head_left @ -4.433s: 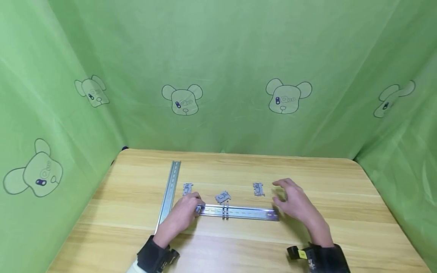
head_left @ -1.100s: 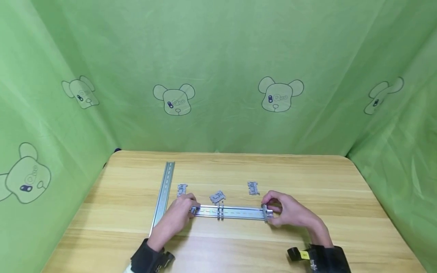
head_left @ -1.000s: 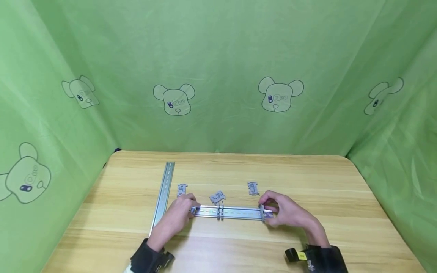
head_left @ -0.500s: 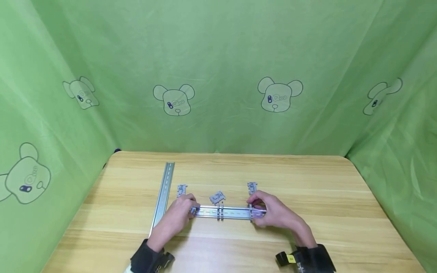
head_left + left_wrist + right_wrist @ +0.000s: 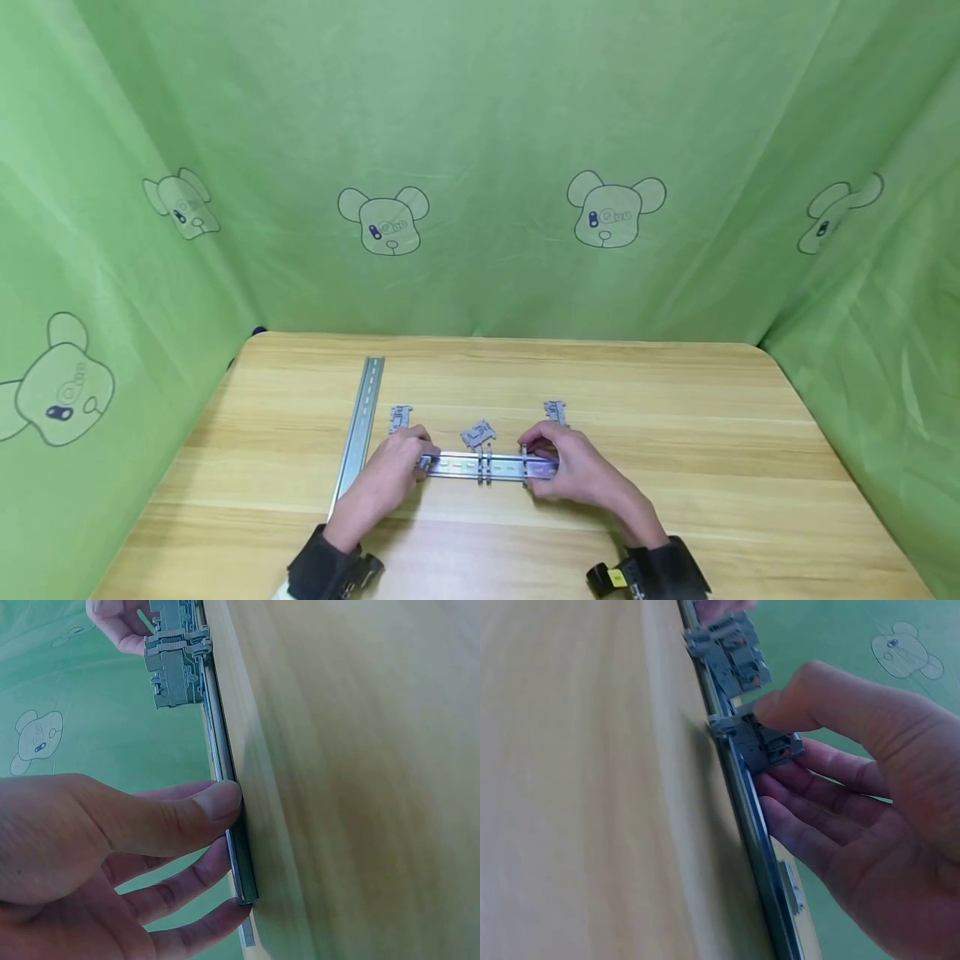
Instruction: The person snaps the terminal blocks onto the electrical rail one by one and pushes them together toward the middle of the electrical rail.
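Hands (image 5: 480, 471) on rail (image 5: 502, 467) (three clips (image 5: 486, 467))

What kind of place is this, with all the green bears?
Probably a small recording booth: green cloth printed with bears hangs around a wooden table, where two hands work on a metal rail.

On the table (image 5: 675, 433) a short rail (image 5: 491, 467) lies crosswise near the front, with the left hand (image 5: 393, 475) at its left end and the right hand (image 5: 570, 471) at its right part, pinching a terminal block (image 5: 761, 742) seated on the rail just right of two mounted blocks (image 5: 484, 467). A long rail (image 5: 360, 429) runs front to back just left of the left hand. Behind the short rail three loose blocks lie in a row: one (image 5: 400, 417) beside the long rail, one (image 5: 477, 433) in the middle, one (image 5: 556, 411) to the right.
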Action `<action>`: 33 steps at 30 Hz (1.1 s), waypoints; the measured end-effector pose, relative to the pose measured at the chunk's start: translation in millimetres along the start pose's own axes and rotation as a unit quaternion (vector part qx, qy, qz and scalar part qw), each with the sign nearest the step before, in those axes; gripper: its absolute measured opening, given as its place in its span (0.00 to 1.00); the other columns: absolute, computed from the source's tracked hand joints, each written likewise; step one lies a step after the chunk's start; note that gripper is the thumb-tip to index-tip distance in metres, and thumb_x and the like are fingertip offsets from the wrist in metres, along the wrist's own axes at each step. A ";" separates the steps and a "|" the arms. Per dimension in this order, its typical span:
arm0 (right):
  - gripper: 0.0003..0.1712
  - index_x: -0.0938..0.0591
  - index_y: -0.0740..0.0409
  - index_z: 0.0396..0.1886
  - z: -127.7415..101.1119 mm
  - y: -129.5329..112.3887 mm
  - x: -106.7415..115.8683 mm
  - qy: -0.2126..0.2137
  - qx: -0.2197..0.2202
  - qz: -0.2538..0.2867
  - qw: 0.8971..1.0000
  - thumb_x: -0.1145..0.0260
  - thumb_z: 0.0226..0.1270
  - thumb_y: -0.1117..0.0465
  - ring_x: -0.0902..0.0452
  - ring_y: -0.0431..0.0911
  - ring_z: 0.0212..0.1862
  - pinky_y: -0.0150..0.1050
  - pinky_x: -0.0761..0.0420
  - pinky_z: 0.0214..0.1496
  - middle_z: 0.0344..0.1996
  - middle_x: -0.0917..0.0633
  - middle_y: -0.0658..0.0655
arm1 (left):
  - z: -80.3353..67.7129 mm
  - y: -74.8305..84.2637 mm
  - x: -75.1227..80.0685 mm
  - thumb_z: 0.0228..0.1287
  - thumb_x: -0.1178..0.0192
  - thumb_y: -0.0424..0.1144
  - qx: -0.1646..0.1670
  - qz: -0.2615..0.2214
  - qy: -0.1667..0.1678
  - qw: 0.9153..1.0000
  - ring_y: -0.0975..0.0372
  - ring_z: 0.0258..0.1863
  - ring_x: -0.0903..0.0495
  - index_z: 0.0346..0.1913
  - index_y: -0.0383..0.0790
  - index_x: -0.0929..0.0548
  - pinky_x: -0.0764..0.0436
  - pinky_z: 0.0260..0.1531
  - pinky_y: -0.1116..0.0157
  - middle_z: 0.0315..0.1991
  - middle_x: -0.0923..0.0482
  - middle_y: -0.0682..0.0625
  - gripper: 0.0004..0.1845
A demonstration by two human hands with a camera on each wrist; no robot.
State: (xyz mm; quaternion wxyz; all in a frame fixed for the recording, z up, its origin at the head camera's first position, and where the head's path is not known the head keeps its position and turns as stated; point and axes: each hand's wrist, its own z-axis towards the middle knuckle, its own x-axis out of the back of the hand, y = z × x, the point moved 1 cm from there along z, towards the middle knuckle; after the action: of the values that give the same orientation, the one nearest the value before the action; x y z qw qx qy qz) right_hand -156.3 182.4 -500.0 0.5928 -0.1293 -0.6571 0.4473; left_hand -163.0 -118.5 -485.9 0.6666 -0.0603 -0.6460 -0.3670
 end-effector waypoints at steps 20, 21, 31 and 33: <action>0.32 0.18 0.58 0.55 13.3 -12.5 -28.3 0.033 0.037 -0.004 0.999 0.17 0.47 0.63 0.18 0.44 0.51 0.42 0.16 0.58 0.50 0.14 0.49 | 0.8 0.6 0.6 0.46 0.25 0.20 -0.009 0.001 0.002 1.000 0.54 0.41 0.17 0.42 0.36 0.10 0.13 0.47 0.59 0.39 0.16 0.47 0.18; 0.32 0.18 0.57 0.55 13.8 -13.2 -29.3 0.034 0.039 -0.007 0.999 0.17 0.47 0.63 0.18 0.44 0.51 0.42 0.16 0.58 0.50 0.14 0.49 | 0.7 0.6 0.7 0.46 0.25 0.20 -0.009 0.002 0.001 1.000 0.54 0.41 0.17 0.42 0.36 0.10 0.13 0.47 0.59 0.39 0.16 0.47 0.18; 0.33 0.18 0.58 0.57 19.4 -21.0 -33.9 0.035 0.044 -0.011 0.998 0.17 0.48 0.62 0.18 0.45 0.52 0.46 0.17 0.60 0.50 0.15 0.49 | 1.0 -0.5 0.1 0.47 0.25 0.20 0.001 -0.001 -0.001 1.000 0.54 0.42 0.17 0.44 0.36 0.10 0.13 0.47 0.60 0.40 0.16 0.47 0.19; 0.33 0.18 0.58 0.57 20.4 -21.1 -34.4 0.032 0.045 -0.011 0.998 0.17 0.48 0.62 0.18 0.45 0.53 0.45 0.17 0.60 0.50 0.15 0.50 | 0.8 -0.3 0.7 0.46 0.25 0.20 0.001 -0.001 0.000 1.000 0.53 0.42 0.17 0.44 0.36 0.10 0.13 0.47 0.59 0.40 0.16 0.48 0.19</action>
State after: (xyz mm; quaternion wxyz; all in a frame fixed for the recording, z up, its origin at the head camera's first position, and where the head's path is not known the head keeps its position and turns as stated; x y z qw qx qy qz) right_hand -157.9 137.6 -505.1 0.6241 -0.1092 -0.6179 0.4656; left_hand -163.9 -118.5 -485.3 0.6662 -0.0588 -0.6466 -0.3670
